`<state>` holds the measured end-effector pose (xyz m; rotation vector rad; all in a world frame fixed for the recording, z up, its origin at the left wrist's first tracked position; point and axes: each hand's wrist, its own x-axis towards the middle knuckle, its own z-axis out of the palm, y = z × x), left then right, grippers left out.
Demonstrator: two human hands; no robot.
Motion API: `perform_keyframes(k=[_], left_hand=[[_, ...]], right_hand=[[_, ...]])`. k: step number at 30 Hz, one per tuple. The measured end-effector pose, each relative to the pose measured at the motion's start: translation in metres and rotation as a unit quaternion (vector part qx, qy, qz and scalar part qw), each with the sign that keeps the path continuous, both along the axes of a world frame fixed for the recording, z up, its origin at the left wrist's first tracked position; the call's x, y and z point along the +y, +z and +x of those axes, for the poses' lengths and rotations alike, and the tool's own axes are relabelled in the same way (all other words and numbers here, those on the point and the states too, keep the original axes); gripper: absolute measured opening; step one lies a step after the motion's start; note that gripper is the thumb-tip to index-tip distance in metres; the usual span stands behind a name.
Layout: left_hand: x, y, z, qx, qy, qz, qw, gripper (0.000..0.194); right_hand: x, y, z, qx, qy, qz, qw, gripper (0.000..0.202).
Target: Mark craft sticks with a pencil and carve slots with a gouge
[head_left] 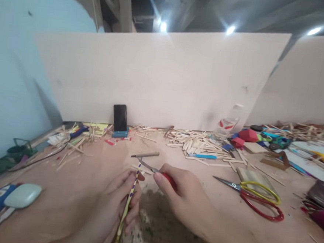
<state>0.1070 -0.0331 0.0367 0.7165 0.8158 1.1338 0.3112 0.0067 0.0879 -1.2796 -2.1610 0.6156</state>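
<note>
In the lower middle, my left hand is closed around a narrow yellow strip with purple dots, which it holds tilted upward. My right hand grips a red-handled tool with a slim metal tip. Whether that tool is scissors or a knife, I cannot tell, as my fingers cover most of its handle. Its metal tip is close to the strip's upper end; contact is unclear. Just beyond lies a thin tool with a wooden handle. Scissors with red and yellow handles rest to the right.
Wooden sticks are heaped at the back, near a clear bottle and a blue stick. A phone stands against the white panel. At left lie a white case and green items.
</note>
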Motion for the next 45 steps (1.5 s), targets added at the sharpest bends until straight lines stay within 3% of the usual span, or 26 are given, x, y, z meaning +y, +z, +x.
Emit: perform_keyframes(k=[5,8,13,16,28,35,45], left_hand=[[-0.002,-0.002,0.004,0.016,-0.027,0.015,0.999,0.056],[0.001,-0.011,-0.001,0.011,-0.033,0.009,0.999,0.05],[-0.001,-0.029,-0.002,0.016,-0.051,-0.027,0.998,0.056],[-0.007,-0.032,-0.002,0.034,-0.056,-0.043,0.997,0.05],[-0.007,-0.036,-0.004,0.012,-0.109,-0.046,0.993,0.045],[-0.012,-0.025,-0.005,0.067,-0.107,-0.043,0.991,0.033],[-0.02,-0.019,-0.006,0.099,-0.123,-0.028,0.987,0.035]], right_hand=[[0.002,-0.015,0.001,-0.056,0.011,0.04,0.998,0.048],[0.008,-0.026,0.006,-0.075,0.026,0.044,0.996,0.047],[0.009,-0.038,0.012,-0.076,0.044,0.035,0.996,0.046],[0.007,-0.042,0.013,-0.075,0.056,0.034,0.995,0.043],[0.003,-0.049,0.013,-0.073,0.097,0.041,0.992,0.031],[0.001,-0.041,0.011,-0.07,0.13,0.062,0.987,0.035],[0.0,-0.041,0.011,-0.051,0.12,0.112,0.985,0.032]])
